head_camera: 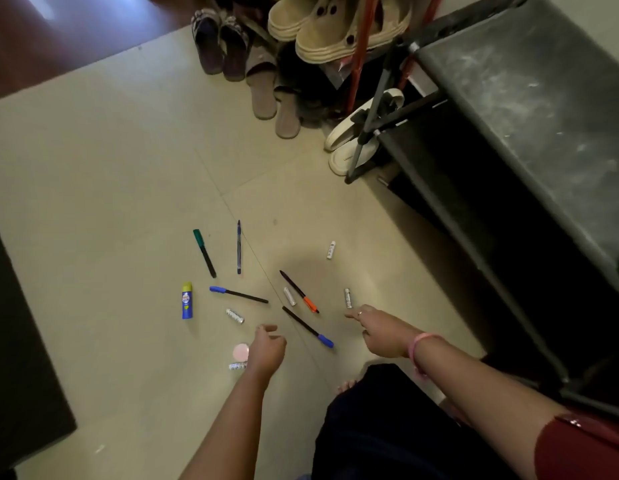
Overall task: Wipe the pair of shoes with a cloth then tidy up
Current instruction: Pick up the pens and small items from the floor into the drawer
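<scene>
Several pens and markers lie scattered on the tiled floor, among them a green-capped marker (pixel 204 252), a blue pen (pixel 238 247), an orange-tipped pen (pixel 298 291) and two blue-capped markers (pixel 238 294) (pixel 308 327). Small white batteries (pixel 347 298) (pixel 234 315) (pixel 289 296) lie between them. My left hand (pixel 266 348) hovers loosely curled above the floor beside a pink round lid (pixel 241 351), holding nothing. My right hand (pixel 379 332) reaches forward, its fingertips close to a battery. White shoes (pixel 349 140) sit under the rack at the upper right. No cloth is in view.
A blue and yellow tube (pixel 187 301) lies to the left of the pens. A dark shoe rack (pixel 509 133) fills the right side. Brown slippers (pixel 266 95), purple sandals (pixel 218 43) and beige clogs (pixel 322 26) crowd the top. A dark mat (pixel 20 358) borders the left.
</scene>
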`<action>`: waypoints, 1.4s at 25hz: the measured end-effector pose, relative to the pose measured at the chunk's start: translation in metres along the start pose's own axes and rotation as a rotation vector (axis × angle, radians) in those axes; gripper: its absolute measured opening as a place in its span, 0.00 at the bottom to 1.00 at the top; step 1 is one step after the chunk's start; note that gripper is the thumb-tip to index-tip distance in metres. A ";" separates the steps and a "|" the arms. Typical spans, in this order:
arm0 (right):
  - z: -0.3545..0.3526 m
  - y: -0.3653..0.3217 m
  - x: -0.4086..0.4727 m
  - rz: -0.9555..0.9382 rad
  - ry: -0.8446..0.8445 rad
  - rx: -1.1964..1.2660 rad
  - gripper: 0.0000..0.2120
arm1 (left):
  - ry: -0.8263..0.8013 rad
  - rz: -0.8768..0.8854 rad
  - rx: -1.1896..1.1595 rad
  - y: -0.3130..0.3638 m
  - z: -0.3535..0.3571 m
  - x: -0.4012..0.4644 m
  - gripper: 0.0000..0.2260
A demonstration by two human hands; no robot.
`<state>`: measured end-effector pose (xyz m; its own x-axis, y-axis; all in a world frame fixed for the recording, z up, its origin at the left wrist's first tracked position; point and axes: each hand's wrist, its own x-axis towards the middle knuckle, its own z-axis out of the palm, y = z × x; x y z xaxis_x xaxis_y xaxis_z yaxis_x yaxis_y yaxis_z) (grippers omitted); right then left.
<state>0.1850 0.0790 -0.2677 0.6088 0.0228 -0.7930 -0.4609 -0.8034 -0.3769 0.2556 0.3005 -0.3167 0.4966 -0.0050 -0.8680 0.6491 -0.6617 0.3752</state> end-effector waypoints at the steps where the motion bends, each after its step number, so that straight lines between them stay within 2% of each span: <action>1: 0.004 0.001 0.011 -0.015 -0.001 -0.030 0.33 | -0.015 0.005 0.017 -0.002 0.010 0.005 0.17; 4: 0.015 0.002 0.048 -0.097 -0.032 -0.163 0.32 | -0.085 0.038 0.108 -0.003 0.040 0.019 0.20; 7: 0.023 0.006 0.080 -0.115 -0.065 -0.197 0.31 | -0.142 0.066 0.181 -0.006 0.064 0.034 0.23; 9: 0.030 0.004 0.094 -0.114 -0.095 -0.203 0.33 | -0.132 0.035 0.172 -0.008 0.075 0.040 0.23; 13: 0.056 -0.004 0.114 -0.163 -0.083 -0.245 0.29 | -0.034 0.007 0.056 -0.013 0.097 0.047 0.18; 16: 0.063 -0.002 0.120 -0.116 -0.031 -0.294 0.27 | 0.048 0.020 0.066 -0.014 0.111 0.049 0.09; 20: 0.072 0.011 0.113 -0.076 0.151 -0.247 0.19 | 0.179 -0.029 0.045 -0.028 0.124 0.062 0.14; 23: 0.077 0.027 0.103 0.024 0.267 -0.165 0.12 | 0.247 -0.039 0.099 -0.042 0.128 0.070 0.15; 25: 0.074 0.037 0.097 0.094 0.285 -0.056 0.10 | 0.268 -0.024 0.136 -0.035 0.117 0.055 0.10; 27: 0.073 0.044 0.093 0.183 0.304 0.165 0.05 | 0.320 -0.014 0.092 -0.035 0.109 0.047 0.05; 28: 0.073 0.044 0.090 0.232 0.312 0.301 0.06 | 0.323 -0.042 0.030 -0.037 0.105 0.045 0.04; 31: 0.073 0.037 0.084 0.258 0.190 0.727 0.14 | 0.294 -0.162 -0.333 -0.043 0.096 0.036 0.05; 33: 0.064 0.030 0.077 0.218 0.034 0.985 0.12 | 0.182 -0.173 -0.664 -0.034 0.089 0.026 0.07; 35: 0.050 0.023 0.069 0.195 -0.085 1.193 0.09 | 0.061 -0.111 -0.927 -0.012 0.078 0.015 0.09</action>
<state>0.1838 0.0920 -0.3552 0.4388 0.0377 -0.8978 -0.8729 0.2549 -0.4160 0.2103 0.2496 -0.3599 0.4168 0.0788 -0.9056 0.8820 0.2060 0.4238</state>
